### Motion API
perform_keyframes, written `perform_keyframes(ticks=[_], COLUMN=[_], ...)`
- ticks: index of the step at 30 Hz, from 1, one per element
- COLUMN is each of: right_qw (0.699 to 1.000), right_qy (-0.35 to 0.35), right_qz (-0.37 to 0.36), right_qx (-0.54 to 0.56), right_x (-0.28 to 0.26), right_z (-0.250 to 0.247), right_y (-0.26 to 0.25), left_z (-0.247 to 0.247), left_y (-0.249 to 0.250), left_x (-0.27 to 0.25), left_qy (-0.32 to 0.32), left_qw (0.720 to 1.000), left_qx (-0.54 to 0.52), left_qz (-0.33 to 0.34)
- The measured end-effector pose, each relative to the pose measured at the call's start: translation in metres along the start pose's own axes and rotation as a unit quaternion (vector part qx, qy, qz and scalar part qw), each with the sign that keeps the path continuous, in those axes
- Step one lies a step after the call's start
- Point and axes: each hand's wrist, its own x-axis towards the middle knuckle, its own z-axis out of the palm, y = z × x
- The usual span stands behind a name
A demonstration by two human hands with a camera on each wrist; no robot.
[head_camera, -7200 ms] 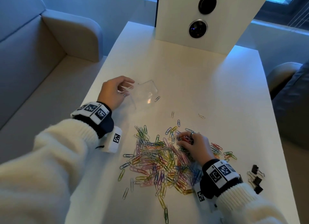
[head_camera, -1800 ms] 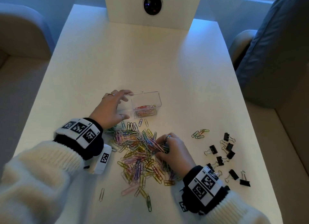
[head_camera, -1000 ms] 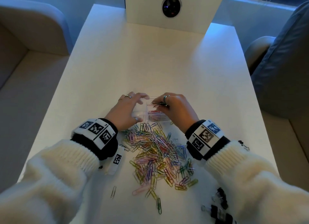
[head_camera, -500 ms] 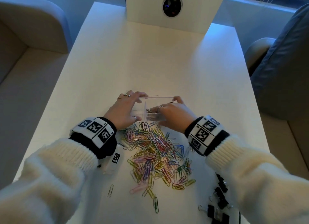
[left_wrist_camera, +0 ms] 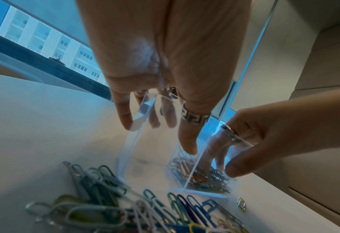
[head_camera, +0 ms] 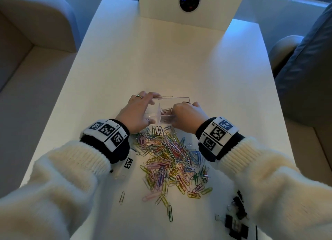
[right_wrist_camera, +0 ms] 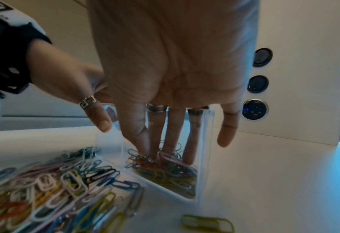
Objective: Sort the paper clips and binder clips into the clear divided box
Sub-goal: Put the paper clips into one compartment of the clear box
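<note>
My left hand [head_camera: 136,112] grips the left end of the clear divided box [head_camera: 172,100], upright on the desk [head_camera: 161,56], long axis left-right. My right hand [head_camera: 186,116] fingers reach straight into its right compartment, touching paper clips [right_wrist_camera: 165,171]. Loose pile [head_camera: 170,160] lies just nearer; binder clips [head_camera: 235,223] near right.

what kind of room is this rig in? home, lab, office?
Likely an office lounge or meeting nook, not certain: a white table flanked by upholstered seating, a window showing a multi-storey building, and round built-in sockets in the panel at the table's end.
</note>
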Motion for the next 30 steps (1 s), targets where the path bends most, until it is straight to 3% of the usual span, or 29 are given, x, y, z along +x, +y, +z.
perform_keyframes(ticks=[6, 10, 12, 14, 17, 19, 21, 23, 28, 30], right_qw=[0.988, 0.961, 0.955, 0.958, 0.970, 0.958, 0.939, 0.929, 0.944, 0.943], right_qy=[0.101, 0.188, 0.181, 0.144, 0.069, 0.000, -0.053, -0.082, -0.064, -0.047], right_qz=[-0.012, -0.058, -0.098, -0.147, -0.227, -0.279, -0.316, -0.324, -0.258, -0.268], right_qx=[0.117, 0.196, 0.216, 0.201, 0.056, -0.067, -0.127, -0.158, -0.193, -0.191], right_x=[-0.031, -0.072, -0.093, -0.112, -0.135, -0.147, -0.155, -0.159, -0.154, -0.157], right_z=[-0.014, -0.007, 0.004, 0.020, 0.054, 0.077, 0.097, 0.111, 0.106, 0.105], right_y=[0.006, 0.012, 0.012, 0.010, 0.004, -0.003, -0.009, -0.008, 0.004, 0.005], left_z=[-0.009, -0.029, -0.033, -0.031, -0.019, -0.008, 0.013, 0.036, 0.059, 0.062], left_y=[0.001, -0.003, -0.005, -0.007, -0.014, -0.015, -0.015, -0.013, -0.006, -0.003], left_x=[-0.006, -0.037, -0.063, -0.091, -0.129, -0.153, -0.170, -0.177, -0.172, -0.181], left_qy=[-0.022, 0.081, 0.139, 0.144, 0.061, -0.088, -0.217, -0.244, -0.140, -0.056], left_qw=[1.000, 0.996, 0.990, 0.989, 0.996, 0.988, 0.962, 0.957, 0.984, 0.997], left_qx=[0.010, 0.014, 0.024, 0.036, 0.058, 0.082, 0.093, 0.062, -0.060, -0.012], left_qz=[0.010, 0.024, 0.017, -0.002, -0.038, -0.097, -0.137, -0.144, -0.096, -0.056])
